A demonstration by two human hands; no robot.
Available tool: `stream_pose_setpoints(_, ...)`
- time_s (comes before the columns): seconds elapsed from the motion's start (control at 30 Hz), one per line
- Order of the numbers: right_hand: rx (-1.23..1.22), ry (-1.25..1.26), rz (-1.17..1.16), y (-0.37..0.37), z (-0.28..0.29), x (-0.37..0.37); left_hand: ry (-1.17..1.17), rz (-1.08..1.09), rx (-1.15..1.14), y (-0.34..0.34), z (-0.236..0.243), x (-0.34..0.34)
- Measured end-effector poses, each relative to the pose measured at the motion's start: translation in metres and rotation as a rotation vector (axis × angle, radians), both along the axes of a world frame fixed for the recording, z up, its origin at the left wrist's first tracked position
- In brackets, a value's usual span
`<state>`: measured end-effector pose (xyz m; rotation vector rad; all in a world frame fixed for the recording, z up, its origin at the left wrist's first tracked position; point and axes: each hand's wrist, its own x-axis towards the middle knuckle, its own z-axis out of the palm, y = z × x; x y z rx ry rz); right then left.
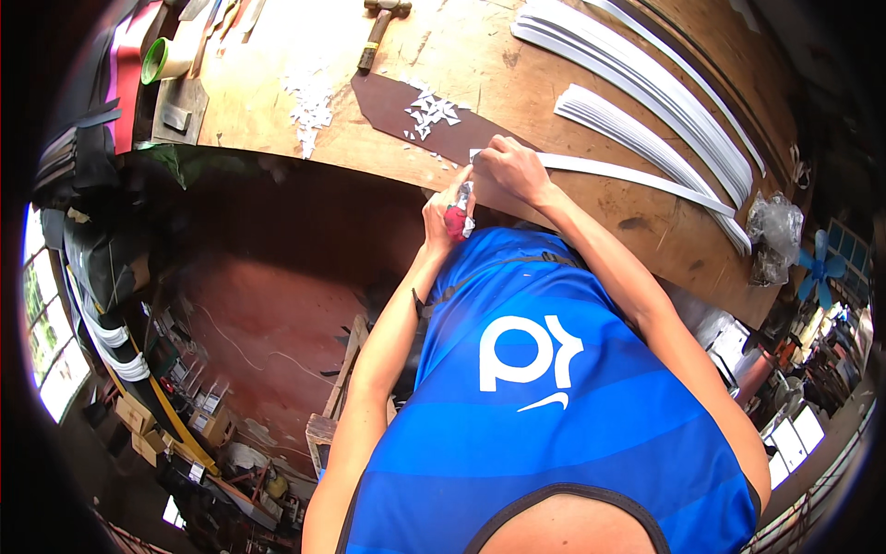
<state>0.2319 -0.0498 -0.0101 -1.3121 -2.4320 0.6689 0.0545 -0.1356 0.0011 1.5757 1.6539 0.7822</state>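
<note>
At the wooden bench edge, my left hand [438, 217] is closed around a small red and silvery tool [456, 220], whose kind I cannot make out. Its upper end meets the tip of a long white strip [628, 175]. My right hand [512, 171], fingers curled, grips that strip near its left end, just right of my left hand. Beneath and beyond them lies a dark brown board [388, 102] with small white cut scraps [434, 115] on it. A second pile of white scraps [309, 115] sits on the wood to its left.
A hammer [378, 32] rests beyond the board. Bundles of white strips [646, 92] span the bench's [489, 65] right half, with a crumpled plastic bag [771, 231] at its edge. A green cup [157, 60] stands at the left. A wooden frame [341, 369] is below the bench.
</note>
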Motion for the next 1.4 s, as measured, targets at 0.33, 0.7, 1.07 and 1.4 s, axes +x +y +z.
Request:
stream_pose_setpoints(0.33, 0.112, -0.014, -0.075, -0.014, 0.002, -0.007, -0.128, -0.270, 0.030, 0.040, 0.000, -0.052)
stream_pose_setpoints(0.7, 0.214, 0.001, -0.176, -0.018, -0.002, -0.017, -0.191, -0.673, 0.133, 0.080, -0.009, -0.079)
stream_pose_setpoints(1.07, 0.228, -0.004, -0.252, -0.024, -0.003, -0.024, -0.107, -0.757, 0.088, 0.090, -0.008, -0.079)
stream_pose_setpoints(1.4, 0.199, -0.017, -0.291, -0.025, -0.002, -0.028, 0.018, -0.788, 0.208, 0.100, -0.008, -0.063)
